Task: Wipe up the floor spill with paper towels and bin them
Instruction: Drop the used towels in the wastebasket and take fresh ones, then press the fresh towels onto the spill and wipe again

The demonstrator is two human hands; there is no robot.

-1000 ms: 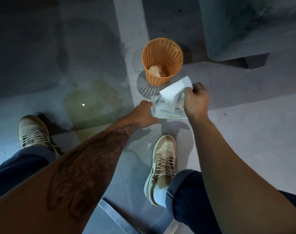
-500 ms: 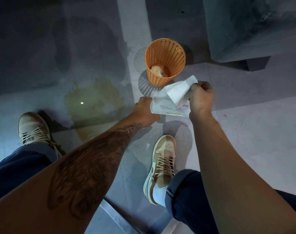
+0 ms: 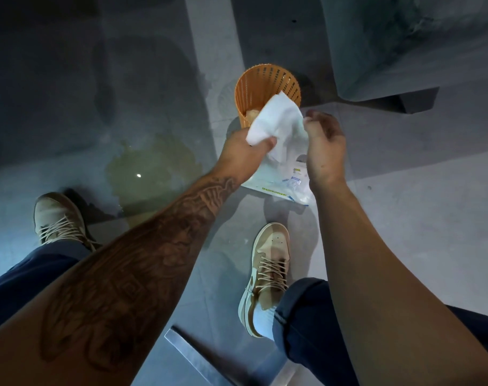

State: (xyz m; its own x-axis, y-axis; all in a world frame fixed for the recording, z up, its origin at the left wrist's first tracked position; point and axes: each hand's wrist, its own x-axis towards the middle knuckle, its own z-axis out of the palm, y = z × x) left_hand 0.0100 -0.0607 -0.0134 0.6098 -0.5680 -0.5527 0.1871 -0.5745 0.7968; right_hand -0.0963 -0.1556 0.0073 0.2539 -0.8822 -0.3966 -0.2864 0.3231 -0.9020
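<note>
- My left hand [image 3: 244, 151], at the centre of the frame, pinched a white paper towel [image 3: 276, 121] between thumb and fingers, gripping its lower left corner.
- The towel fanned up and to the right from that grip, its top edge overlapping the near rim of the orange bin [image 3: 265, 82] in the picture.
- My right hand [image 3: 325, 146], just right of the towel, was loosely curled with the fingers bent inward; I could not tell whether its fingertips pinched the towel's right edge or only touched it.
- Under both hands hung the plastic towel pack [image 3: 281, 188], white with yellow and blue print along its lower edge; which hand carried it was hidden.
- The bin stood upright on the floor [image 3: 404, 232] in the upper middle of the frame, its slotted wall facing me, with a crumpled brownish wad [image 3: 252, 112] lying in its bottom.
- The spill [image 3: 151, 174], a yellowish puddle with a bright glint, lay on the floor left of centre, well apart from the bin and just beside my tattooed left forearm in the picture.
- My left shoe [image 3: 56, 215] stood at the left edge of the puddle; my right shoe [image 3: 267, 271] stood below the pack, lower centre.
- A grey block [image 3: 390, 51] filled the upper right corner.
</note>
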